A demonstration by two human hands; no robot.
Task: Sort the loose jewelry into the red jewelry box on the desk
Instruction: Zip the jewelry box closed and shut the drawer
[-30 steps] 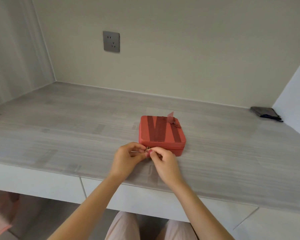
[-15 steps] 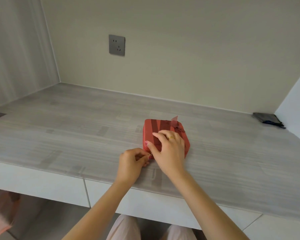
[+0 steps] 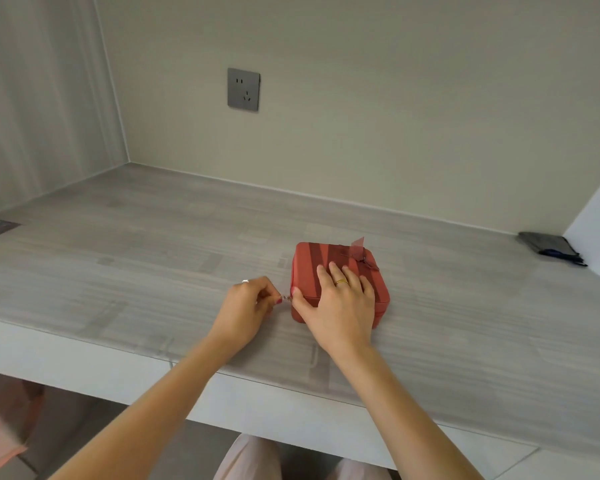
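The red jewelry box (image 3: 340,271) sits zipped shut on the worktop (image 3: 153,258). My right hand (image 3: 340,303) presses flat on its lid while my left hand (image 3: 246,306) pinches the zipper pull (image 3: 286,298) at its corner. Opening is underway; no sorting done, and I see no loose jewelry.

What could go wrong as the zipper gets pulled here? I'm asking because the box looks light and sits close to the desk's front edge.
1. The left hand pinches the small zipper pull; it could slip out of the fingers.
2. The right hand only rests flat on the red jewelry box, so a hard pull might slide the box sideways on the smooth desk.
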